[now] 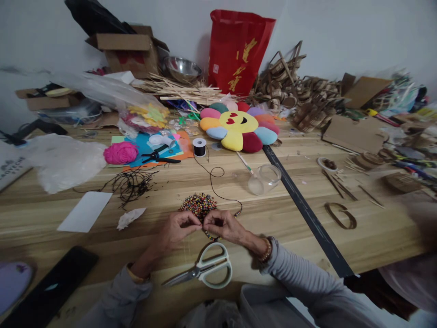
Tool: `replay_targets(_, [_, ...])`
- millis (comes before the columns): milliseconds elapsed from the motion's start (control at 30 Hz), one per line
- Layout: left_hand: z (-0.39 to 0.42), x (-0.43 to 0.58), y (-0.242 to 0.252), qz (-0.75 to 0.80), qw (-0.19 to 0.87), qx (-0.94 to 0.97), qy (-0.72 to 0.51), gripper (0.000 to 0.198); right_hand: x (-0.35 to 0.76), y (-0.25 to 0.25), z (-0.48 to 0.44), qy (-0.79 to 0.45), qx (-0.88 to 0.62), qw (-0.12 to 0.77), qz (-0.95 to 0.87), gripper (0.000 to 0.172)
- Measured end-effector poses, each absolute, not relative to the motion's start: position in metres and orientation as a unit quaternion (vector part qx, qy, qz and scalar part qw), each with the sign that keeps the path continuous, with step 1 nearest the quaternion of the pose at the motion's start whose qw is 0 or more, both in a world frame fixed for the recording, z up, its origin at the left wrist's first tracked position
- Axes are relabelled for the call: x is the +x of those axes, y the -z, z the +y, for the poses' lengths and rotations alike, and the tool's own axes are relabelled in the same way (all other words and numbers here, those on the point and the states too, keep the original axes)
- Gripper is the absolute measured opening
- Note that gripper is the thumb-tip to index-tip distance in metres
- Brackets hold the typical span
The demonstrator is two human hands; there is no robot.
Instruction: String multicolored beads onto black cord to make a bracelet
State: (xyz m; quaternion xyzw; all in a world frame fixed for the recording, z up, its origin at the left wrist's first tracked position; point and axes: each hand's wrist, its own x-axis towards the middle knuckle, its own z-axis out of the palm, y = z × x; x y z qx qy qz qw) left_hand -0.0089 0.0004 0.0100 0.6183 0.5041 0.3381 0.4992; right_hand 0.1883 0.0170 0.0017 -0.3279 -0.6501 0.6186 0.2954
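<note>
My left hand [179, 228] and my right hand [223, 225] meet fingertip to fingertip, each in a pinch, just in front of a pile of small multicoloured beads [198, 202]. A beaded cord [212, 237] curves below my right fingers, and they appear to grip its end. What my left fingertips pinch is too small to make out. Thin black cord [210, 180] runs from a white spool [199, 147] past the pile, with a few beads on it beside my right hand. White-handled scissors [213, 269] lie nearer me, below both hands.
Left lie tangled black cords [131, 184], a white card [85, 212], pliers [159, 157] and a dark phone [51, 287]. Beyond are a flower cushion [242, 125] and a clear jar [269, 175]. A dark strip [307, 212] crosses the table at right, near a wooden loop [341, 216].
</note>
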Motion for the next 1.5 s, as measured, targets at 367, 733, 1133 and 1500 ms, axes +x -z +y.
replay_targets(367, [0.006,-0.018,-0.010,0.426,0.456,0.693,-0.360,0.015,0.190,-0.004,0.019,-0.627,-0.333,0.341,-0.615,0.039])
replay_targets(733, [0.003,-0.011,-0.009,0.413,0.461,0.679,-0.396,0.020,0.188,-0.007,0.016,-0.585,-0.302,0.315,-0.683,0.027])
replay_targets(1133, [-0.003,0.001,-0.009,0.435,0.627,0.542,-0.351,0.025,0.192,-0.018,0.019,-0.513,-0.292,0.387,-0.708,0.028])
replay_targets(1500, [-0.005,0.005,-0.003,0.416,0.632,0.549,-0.354,0.029,0.194,-0.032,0.017,-0.600,-0.312,0.326,-0.660,0.029])
